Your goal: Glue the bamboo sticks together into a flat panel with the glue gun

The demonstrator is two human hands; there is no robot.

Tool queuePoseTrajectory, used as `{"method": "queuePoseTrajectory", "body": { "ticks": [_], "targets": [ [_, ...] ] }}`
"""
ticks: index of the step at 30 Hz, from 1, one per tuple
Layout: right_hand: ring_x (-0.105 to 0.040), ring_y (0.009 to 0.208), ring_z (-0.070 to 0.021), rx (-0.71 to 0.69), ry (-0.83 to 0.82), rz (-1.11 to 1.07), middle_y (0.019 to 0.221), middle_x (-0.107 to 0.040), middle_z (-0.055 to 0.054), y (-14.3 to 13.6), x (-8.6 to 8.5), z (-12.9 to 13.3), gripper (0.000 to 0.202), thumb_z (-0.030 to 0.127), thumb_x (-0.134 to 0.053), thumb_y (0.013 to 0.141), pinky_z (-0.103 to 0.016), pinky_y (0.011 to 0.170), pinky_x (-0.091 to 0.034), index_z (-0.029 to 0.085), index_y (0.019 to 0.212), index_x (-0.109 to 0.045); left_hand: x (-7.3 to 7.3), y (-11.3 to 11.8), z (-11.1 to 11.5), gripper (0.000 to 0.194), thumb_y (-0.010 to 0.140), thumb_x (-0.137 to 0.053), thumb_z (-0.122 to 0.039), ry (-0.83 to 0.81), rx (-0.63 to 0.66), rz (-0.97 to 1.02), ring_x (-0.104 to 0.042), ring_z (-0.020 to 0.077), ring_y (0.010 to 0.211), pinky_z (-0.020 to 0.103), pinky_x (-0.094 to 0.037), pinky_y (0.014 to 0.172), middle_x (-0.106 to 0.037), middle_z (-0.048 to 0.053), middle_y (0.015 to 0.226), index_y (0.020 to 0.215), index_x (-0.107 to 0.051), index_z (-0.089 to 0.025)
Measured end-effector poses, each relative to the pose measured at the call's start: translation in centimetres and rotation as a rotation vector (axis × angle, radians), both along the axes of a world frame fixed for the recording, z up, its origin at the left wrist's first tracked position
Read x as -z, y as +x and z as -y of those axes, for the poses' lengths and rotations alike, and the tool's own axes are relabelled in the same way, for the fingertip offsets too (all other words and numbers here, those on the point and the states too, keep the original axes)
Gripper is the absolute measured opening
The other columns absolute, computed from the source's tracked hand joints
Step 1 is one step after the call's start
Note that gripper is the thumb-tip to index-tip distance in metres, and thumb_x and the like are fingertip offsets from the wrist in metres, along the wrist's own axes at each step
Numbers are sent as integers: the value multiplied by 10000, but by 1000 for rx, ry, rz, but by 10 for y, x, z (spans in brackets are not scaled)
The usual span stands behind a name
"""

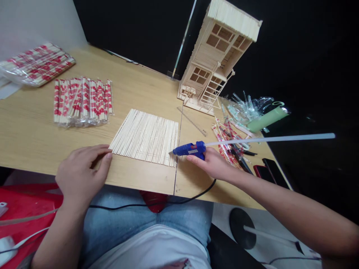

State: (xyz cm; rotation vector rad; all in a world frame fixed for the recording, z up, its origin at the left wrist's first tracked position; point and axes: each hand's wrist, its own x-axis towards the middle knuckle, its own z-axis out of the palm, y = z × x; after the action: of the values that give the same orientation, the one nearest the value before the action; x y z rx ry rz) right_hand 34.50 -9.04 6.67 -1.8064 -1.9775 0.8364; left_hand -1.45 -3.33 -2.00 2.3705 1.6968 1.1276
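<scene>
A flat panel of pale wooden sticks (144,138), laid side by side, rests on the table before me. My right hand (214,162) is closed around a blue hot glue gun (190,148). Its nozzle points left and meets the panel's right part near the front edge. From the back of the gun a long translucent glue stick (272,139) extends to the right. My left hand (84,172) pinches the panel's near left corner between thumb and fingers.
Paper-wrapped chopsticks (82,101) lie at left, with a bagged bundle (42,65) behind. A wooden model house (214,56) stands at the back. A clear ruler (192,121), torn wrappers (224,140), a green bottle (267,118) and phones (273,172) occupy the right. The gun's black cord (126,205) crosses my lap.
</scene>
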Motion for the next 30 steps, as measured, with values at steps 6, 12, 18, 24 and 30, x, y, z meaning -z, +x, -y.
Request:
{"method": "queuePoseTrajectory", "body": {
  "ticks": [6,12,18,24,30],
  "targets": [
    [-677,865,-231,-16,-23,-32,964,-765,-38,1,-5,5,356,433,-575,974,-367,831,-525,235,1200,-764,1,0,1,226,970,-589,-400,-15,-14,26,-711,277,1070,406,-524,944,-780,67,1103,1022,-738,-238],
    [-654,779,-219,53,-20,-83,764,-691,-15,7,-5,8,395,500,-580,958,-335,730,-507,196,1116,-776,1,-1,1,240,974,-586,-403,-24,-12,15,-706,278,1076,402,-519,948,-777,72,1114,1039,-738,-228],
    [-647,722,-221,76,-12,-86,669,-651,-6,8,2,8,374,519,-602,945,-319,651,-495,199,1031,-776,0,0,2,249,979,-578,-408,-16,-21,10,-706,284,1069,409,-520,943,-779,74,1103,1039,-739,-228],
    [-722,962,-275,63,11,-130,979,-788,-51,7,8,9,340,465,-611,954,-381,826,-566,226,1138,-769,0,0,2,256,978,-581,-407,-17,-11,4,-708,278,1068,398,-520,935,-781,78,1101,1028,-744,-215],
    [-716,1114,-295,30,26,-92,1186,-780,-65,11,8,12,382,469,-602,958,-436,1004,-537,234,1210,-768,0,1,0,275,982,-575,-407,14,-6,2,-716,284,1042,405,-528,929,-783,85,1081,1026,-749,-199]
  ]
}}
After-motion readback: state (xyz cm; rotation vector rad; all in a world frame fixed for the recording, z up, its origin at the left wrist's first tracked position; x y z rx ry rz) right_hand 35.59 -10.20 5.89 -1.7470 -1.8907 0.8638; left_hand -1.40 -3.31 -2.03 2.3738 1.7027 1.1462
